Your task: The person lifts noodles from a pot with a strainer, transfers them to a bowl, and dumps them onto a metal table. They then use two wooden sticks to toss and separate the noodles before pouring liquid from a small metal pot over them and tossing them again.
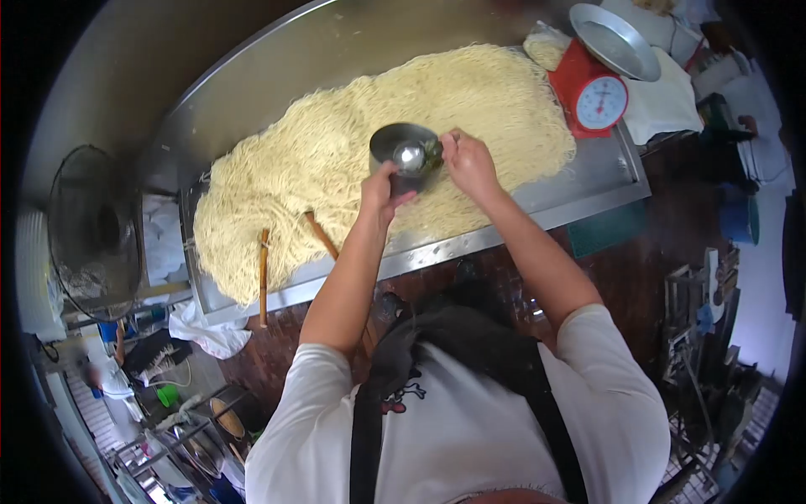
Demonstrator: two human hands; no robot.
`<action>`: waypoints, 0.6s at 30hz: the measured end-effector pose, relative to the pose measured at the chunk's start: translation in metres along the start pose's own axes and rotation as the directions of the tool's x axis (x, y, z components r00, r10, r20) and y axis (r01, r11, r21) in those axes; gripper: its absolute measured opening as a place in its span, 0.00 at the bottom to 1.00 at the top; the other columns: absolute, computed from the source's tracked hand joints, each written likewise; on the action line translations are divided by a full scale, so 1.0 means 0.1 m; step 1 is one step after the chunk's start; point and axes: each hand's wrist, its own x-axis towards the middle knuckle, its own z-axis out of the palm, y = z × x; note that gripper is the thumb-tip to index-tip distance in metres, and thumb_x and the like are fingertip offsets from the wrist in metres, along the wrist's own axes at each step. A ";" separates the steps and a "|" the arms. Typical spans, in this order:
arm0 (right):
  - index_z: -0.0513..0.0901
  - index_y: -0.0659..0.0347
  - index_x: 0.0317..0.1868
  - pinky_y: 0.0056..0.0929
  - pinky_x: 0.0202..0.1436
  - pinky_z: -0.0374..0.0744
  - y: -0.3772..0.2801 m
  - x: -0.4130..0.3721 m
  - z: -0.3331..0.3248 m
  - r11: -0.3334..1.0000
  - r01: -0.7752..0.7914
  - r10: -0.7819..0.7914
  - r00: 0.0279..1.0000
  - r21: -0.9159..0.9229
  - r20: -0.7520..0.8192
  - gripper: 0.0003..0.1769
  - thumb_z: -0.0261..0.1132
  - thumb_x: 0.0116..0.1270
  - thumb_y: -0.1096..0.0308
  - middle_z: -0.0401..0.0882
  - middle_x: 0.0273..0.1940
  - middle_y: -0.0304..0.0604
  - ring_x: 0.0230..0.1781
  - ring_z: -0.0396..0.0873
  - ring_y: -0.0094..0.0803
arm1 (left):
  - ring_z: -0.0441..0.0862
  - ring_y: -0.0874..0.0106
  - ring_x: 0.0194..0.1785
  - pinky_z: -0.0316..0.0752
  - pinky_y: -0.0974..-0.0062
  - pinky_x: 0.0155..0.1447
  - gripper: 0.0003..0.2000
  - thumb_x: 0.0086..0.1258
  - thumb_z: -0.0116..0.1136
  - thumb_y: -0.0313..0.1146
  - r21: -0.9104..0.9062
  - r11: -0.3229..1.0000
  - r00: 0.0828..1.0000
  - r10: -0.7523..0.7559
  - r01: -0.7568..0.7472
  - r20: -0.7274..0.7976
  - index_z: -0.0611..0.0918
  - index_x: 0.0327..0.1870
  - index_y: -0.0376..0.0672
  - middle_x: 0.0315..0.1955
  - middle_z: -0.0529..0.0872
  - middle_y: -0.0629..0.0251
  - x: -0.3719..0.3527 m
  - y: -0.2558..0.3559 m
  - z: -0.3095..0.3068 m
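A round metal bowl [388,143] is held above a wide layer of pale noodles [470,92] on a metal tray table [537,197]. My left hand [383,191] grips the near left side of the bowl, its thumb by the rim. At the bowl's right side, my right hand [467,160] has its fingers closed beside something dark green inside the rim; what exactly they pinch is too small to tell. Two wooden sticks lie at the noodles' near left edge, one upright in view [264,277] and one slanted [321,235].
A red scale [579,88] with a metal pan [615,42] stands at the table's right end, next to a bag of noodles [546,46]. A large round fan [96,231] is at the left. A white plastic bag [210,332] hangs by the near left corner.
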 end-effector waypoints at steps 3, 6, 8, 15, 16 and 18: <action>0.83 0.65 0.39 0.41 0.36 0.81 -0.30 0.14 0.45 0.945 0.321 -0.325 0.943 -0.063 -0.074 0.18 0.50 0.78 0.63 0.83 0.31 0.53 0.32 0.82 0.48 | 0.83 0.60 0.47 0.86 0.54 0.48 0.15 0.67 0.55 0.38 -0.033 0.999 0.999 -0.003 0.002 -0.034 0.77 0.52 0.42 0.47 0.83 0.56 0.07 0.23 -0.35; 0.81 0.65 0.38 0.46 0.39 0.80 -0.91 0.07 1.16 0.935 0.297 -0.294 0.955 0.193 -0.046 0.16 0.50 0.78 0.64 0.82 0.32 0.56 0.32 0.81 0.53 | 0.86 0.63 0.46 0.87 0.61 0.41 0.17 0.68 0.54 0.39 0.016 0.992 0.981 0.124 -0.123 -0.148 0.77 0.54 0.39 0.45 0.84 0.54 0.00 0.42 -1.20; 0.80 0.64 0.36 0.49 0.39 0.79 -1.30 -0.09 1.54 0.950 0.210 -0.231 0.971 0.232 0.068 0.16 0.51 0.77 0.63 0.81 0.31 0.58 0.32 0.80 0.56 | 0.86 0.63 0.43 0.86 0.64 0.38 0.18 0.66 0.57 0.38 0.186 0.964 0.921 0.240 -0.189 -0.307 0.79 0.51 0.34 0.43 0.85 0.54 -0.36 0.55 -1.67; 0.79 0.63 0.37 0.48 0.35 0.78 -1.45 -0.66 1.77 0.943 0.212 -0.240 0.967 0.255 0.083 0.13 0.54 0.75 0.65 0.79 0.29 0.58 0.31 0.80 0.56 | 0.86 0.64 0.38 0.85 0.66 0.33 0.29 0.59 0.67 0.32 0.271 0.944 0.824 0.301 -0.188 -0.480 0.63 0.57 0.36 0.39 0.84 0.52 -0.85 0.08 -2.30; 0.79 0.63 0.36 0.48 0.36 0.78 -1.41 -0.63 1.75 0.953 0.206 -0.234 0.966 0.222 0.106 0.12 0.54 0.75 0.65 0.79 0.29 0.58 0.31 0.80 0.56 | 0.85 0.65 0.39 0.85 0.66 0.31 0.27 0.60 0.67 0.32 0.226 0.956 0.868 0.270 -0.188 -0.417 0.66 0.56 0.36 0.40 0.84 0.53 -0.73 0.03 -2.32; 0.78 0.65 0.35 0.48 0.34 0.79 -1.40 -0.45 1.82 0.969 0.235 -0.243 0.962 0.074 0.126 0.12 0.54 0.74 0.67 0.79 0.29 0.56 0.29 0.80 0.54 | 0.84 0.67 0.32 0.85 0.68 0.27 0.16 0.60 0.64 0.29 0.124 0.953 0.862 0.303 -0.277 -0.406 0.75 0.48 0.36 0.36 0.83 0.58 -0.64 0.23 -2.09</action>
